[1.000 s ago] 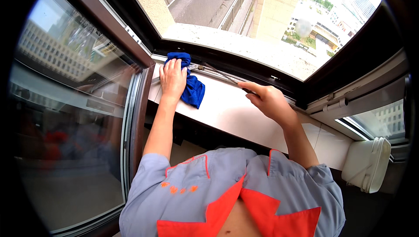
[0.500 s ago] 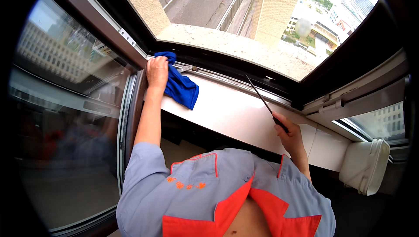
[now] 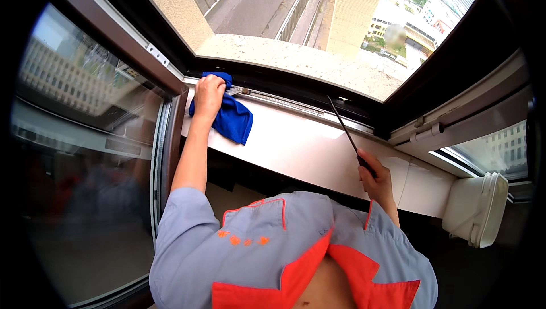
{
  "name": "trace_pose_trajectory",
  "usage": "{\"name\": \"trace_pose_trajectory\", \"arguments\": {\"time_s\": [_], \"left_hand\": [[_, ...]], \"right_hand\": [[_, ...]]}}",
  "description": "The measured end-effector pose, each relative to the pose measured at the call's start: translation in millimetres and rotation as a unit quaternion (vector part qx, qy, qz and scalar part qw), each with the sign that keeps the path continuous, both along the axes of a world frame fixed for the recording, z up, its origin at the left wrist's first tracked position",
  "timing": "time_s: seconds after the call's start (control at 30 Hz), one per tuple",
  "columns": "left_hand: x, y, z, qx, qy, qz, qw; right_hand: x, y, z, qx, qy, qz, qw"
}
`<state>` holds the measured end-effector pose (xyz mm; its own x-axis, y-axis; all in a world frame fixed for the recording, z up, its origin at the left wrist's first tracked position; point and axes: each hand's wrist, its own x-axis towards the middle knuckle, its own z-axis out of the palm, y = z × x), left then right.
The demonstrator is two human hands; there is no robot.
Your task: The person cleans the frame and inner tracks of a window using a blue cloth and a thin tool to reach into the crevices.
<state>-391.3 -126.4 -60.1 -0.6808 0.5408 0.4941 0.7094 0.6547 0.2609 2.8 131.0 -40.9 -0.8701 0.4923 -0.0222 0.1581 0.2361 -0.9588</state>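
My left hand (image 3: pixel 209 97) is closed on a blue cloth (image 3: pixel 234 121) at the left end of the window's bottom track. Part of the cloth pokes out beyond my fingers, and the rest hangs onto the white sill (image 3: pixel 284 135). Just right of the hand, a metal hinge arm (image 3: pixel 236 91) lies along the metal track (image 3: pixel 290 104). In my right hand (image 3: pixel 376 175), over the sill's right part, is a long, thin, dark screwdriver (image 3: pixel 346 130), gripped by its black handle. Its tip points up and left toward the dark window frame; whether it touches cannot be told.
At left stands the opened, brown-framed window sash (image 3: pixel 162 155), its glass full of reflections. A white plastic bucket (image 3: pixel 475 209) is at the sill's right end, below another window (image 3: pixel 489 149). Beyond the frame are a stone ledge (image 3: pixel 284 56) and a walkway with railings (image 3: pixel 261 7).
My left hand has moved slightly right along the track, and some cloth now shows left of it. My right hand and the screwdriver have shifted a little right relative to the frame.
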Motion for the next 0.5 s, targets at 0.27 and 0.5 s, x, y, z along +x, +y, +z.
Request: {"name": "trace_pose_trajectory", "arguments": {"time_s": [0.27, 0.5], "left_hand": [[-16.5, -11.5, 7.0, -0.083, 0.11, 0.031, 0.99], [19.5, 15.6, 1.4, 0.082, -0.029, -0.079, 0.993]], "right_hand": [[-0.2, -6.1, 1.6, -0.005, 0.003, -0.001, 1.0], [13.6, -7.5, -7.4, -0.042, -0.019, -0.048, 0.998]]}}
